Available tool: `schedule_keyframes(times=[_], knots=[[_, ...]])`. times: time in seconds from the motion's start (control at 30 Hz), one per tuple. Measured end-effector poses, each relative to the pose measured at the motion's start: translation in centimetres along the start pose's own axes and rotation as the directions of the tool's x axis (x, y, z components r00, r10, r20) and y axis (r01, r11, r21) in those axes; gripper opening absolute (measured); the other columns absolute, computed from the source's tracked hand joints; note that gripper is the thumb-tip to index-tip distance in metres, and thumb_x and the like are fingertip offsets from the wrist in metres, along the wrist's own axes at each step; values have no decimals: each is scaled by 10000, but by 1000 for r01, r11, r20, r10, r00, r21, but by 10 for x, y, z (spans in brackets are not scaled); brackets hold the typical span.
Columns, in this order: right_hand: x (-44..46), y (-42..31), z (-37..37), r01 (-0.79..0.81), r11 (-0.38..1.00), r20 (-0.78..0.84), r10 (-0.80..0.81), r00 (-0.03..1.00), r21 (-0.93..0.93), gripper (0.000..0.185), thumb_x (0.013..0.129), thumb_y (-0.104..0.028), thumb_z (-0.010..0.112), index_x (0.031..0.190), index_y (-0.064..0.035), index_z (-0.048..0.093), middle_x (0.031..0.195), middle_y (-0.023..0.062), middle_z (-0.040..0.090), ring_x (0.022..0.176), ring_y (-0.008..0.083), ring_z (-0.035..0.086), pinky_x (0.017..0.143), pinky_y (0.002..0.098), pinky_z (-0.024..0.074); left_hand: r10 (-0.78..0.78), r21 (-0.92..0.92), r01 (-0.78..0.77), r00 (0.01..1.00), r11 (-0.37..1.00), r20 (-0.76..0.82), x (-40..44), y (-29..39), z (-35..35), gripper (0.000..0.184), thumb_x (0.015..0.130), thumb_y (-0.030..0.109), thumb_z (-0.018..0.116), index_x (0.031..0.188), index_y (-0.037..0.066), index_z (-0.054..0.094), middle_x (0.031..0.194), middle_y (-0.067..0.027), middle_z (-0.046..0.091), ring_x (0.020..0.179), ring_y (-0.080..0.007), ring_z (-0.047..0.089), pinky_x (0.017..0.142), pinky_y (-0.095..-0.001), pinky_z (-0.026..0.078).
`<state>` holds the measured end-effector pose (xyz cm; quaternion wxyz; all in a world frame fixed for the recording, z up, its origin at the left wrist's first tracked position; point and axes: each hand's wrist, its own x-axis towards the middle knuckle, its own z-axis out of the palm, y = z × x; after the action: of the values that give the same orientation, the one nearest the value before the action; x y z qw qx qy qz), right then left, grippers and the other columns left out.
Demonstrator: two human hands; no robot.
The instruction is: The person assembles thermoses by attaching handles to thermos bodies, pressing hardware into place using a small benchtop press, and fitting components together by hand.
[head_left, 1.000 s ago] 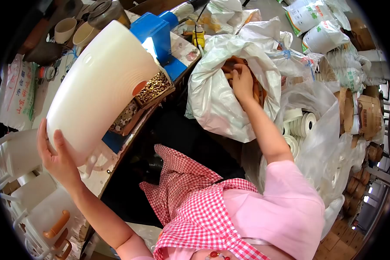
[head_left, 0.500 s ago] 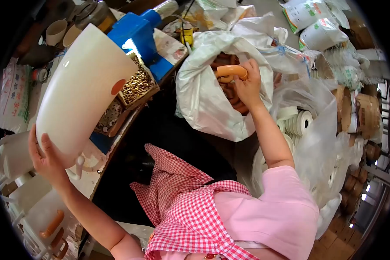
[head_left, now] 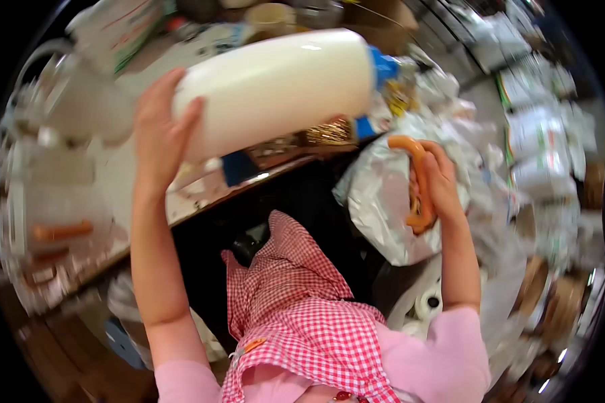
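Observation:
My left hand [head_left: 165,131] grips one end of a large cream-white plastic body [head_left: 282,87], which lies on its side above the table, its far end toward the blue machine part [head_left: 383,66]. Between the fingers and thumb of my right hand [head_left: 440,174] is a curved orange handle [head_left: 420,185], held over the open white bag [head_left: 376,208]. Orange pieces inside that bag are mostly hidden by the handle and hand. Below the white body, a box of brass-coloured screws [head_left: 329,132] stands at the table edge.
On the left of the table [head_left: 131,195] stand translucent white containers [head_left: 60,181], one with an orange handle [head_left: 64,231]. White spools [head_left: 428,302] sit in a clear bag at the lower right. Stacked white sacks [head_left: 541,127] are at the far right.
My right hand has come out of the bag with the orange handle, now turned upright. The white body has swung from steep to nearly level, still in my left hand. The head view has turned.

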<state>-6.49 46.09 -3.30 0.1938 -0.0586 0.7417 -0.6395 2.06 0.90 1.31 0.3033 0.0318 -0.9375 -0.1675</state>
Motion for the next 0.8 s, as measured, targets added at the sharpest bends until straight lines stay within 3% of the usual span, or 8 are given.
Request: schedule_keyframes(times=[0.07,0.2,0.23,0.37,0.57,0.63,0.7,0.8], knots=[[5,-45,34,123,992,141,-123,982,12,297,1031,-305,515,1183,-50,539,740,29,565,575,78,524,523,209,444,-142,-159,149,988,976,58,2,6,-9,522,886,334,694,1306,37,602,1307,-168,611,1249,-311,551,1080,-383,403],[19,-146,123,339,940,452,-312,836,21,254,1025,-286,515,1114,-50,543,706,1,529,620,67,521,558,208,422,-151,-220,135,987,966,-60,-1,1,1,500,816,342,768,1226,76,666,1256,-137,663,1215,-305,582,1057,-392,438],[18,-181,144,358,903,512,-197,836,-237,272,1014,-305,540,1095,-46,553,704,-11,502,610,54,490,549,215,397,-146,-211,122,984,970,-100,-3,1,3,507,797,355,780,1211,83,675,1256,-125,666,1208,-304,587,1052,-396,445],[63,-232,225,647,561,647,-240,724,-516,303,961,-299,574,958,-26,703,644,-17,512,553,70,492,509,255,418,-200,-231,165,970,959,-137,-5,3,1,533,752,385,803,1177,83,690,1254,-101,670,1187,-299,600,1043,-402,458],[117,-220,279,506,484,576,-3,817,-714,378,961,-381,590,977,-33,737,749,-14,660,552,64,504,476,256,428,-306,-296,230,920,927,-244,-11,4,10,467,732,407,799,1107,145,707,1219,-29,669,1212,-222,572,997,-448,427],[122,-213,280,501,462,587,55,807,-732,400,992,-397,586,969,-18,712,687,-31,607,518,40,462,452,236,390,-306,-281,243,929,928,-207,-13,4,10,496,720,413,802,1128,150,701,1239,-16,655,1234,-210,549,1030,-449,398],[123,-212,279,295,696,508,116,854,-654,369,1023,-357,568,974,-7,676,630,-47,531,482,20,405,437,218,348,-344,-309,273,917,911,-204,-13,2,11,518,712,425,800,1136,147,698,1219,-11,655,1221,-201,546,1044,-455,379],[120,-215,286,312,655,506,125,853,-689,338,1044,-320,547,981,-6,655,617,-54,496,464,10,373,422,210,324,-322,-280,275,936,920,-140,-12,1,13,529,709,448,801,1135,152,701,1165,-3,660,1178,-189,560,1044,-463,380]])
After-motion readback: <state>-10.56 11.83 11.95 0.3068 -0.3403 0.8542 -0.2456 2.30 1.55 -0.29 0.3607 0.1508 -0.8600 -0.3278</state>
